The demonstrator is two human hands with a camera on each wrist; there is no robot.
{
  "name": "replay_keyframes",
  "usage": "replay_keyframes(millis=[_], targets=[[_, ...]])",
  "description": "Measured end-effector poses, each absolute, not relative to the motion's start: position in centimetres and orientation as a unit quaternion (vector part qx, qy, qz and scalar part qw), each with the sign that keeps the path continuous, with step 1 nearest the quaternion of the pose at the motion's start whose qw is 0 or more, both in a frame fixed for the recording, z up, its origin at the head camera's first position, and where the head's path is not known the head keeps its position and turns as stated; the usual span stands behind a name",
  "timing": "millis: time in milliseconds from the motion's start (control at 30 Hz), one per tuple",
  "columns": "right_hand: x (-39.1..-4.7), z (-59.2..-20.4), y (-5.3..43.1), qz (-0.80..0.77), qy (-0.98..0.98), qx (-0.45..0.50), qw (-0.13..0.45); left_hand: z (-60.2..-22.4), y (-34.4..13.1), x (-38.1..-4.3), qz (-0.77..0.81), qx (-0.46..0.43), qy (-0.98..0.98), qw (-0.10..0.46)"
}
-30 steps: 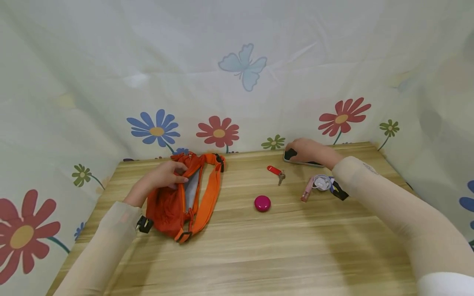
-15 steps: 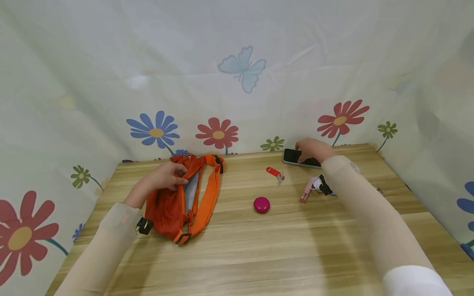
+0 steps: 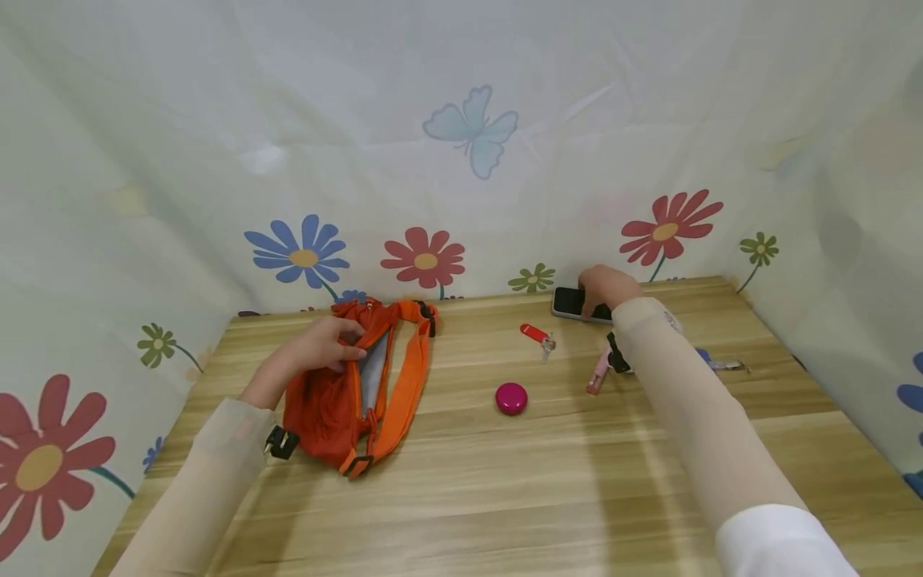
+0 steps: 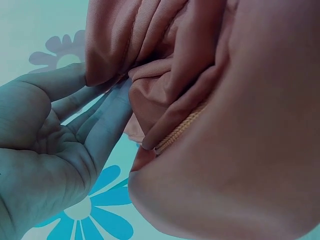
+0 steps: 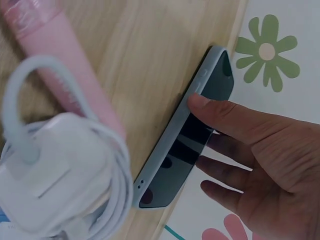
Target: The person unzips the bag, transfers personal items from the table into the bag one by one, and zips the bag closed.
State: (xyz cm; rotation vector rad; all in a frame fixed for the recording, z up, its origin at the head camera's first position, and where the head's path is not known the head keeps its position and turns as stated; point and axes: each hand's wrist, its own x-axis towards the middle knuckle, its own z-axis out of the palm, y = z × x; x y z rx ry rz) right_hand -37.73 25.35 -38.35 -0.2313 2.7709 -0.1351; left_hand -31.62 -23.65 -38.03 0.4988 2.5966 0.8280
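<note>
Head view: left hand (image 3: 312, 350) grips bag (image 3: 319, 417), right hand (image 3: 608, 287) grips phone (image 3: 569, 301).

Red-orange on the bag (image 3: 317, 409), brighter on its strap (image 3: 414, 370); black edged in grey on the phone (image 3: 569, 302); magenta on the round case (image 3: 511, 398); tan wood grain on the table (image 3: 461, 505); red, blue, green flowers (image 3: 304, 257) on the white backdrop (image 3: 346, 96).
</note>
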Motion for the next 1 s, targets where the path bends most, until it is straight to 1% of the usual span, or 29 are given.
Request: replay_keyframes(millis=[300, 567, 767, 1000], targets=[[-37.4, -38.5, 24.8, -0.011, 0.983, -0.091, 0.16, -37.8, -23.5, -31.5, 0.297, 0.18, 0.921, 0.179], [-37.8, -39.4, 24.6, 0.0, 0.983, -0.096, 0.153, -38.0, -23.5, -31.3, 0.295, 0.176, 0.922, 0.181], [-38.2, -39.2, 24.8, 0.007, 0.981, -0.11, 0.162, -38.1, -23.5, -31.5, 0.295, 0.181, 0.922, 0.175], [-38.2, -38.7, 24.3, 0.024, 0.975, -0.114, 0.188, -38.2, -23.7, -31.4, 0.293, 0.179, 0.923, 0.174]])
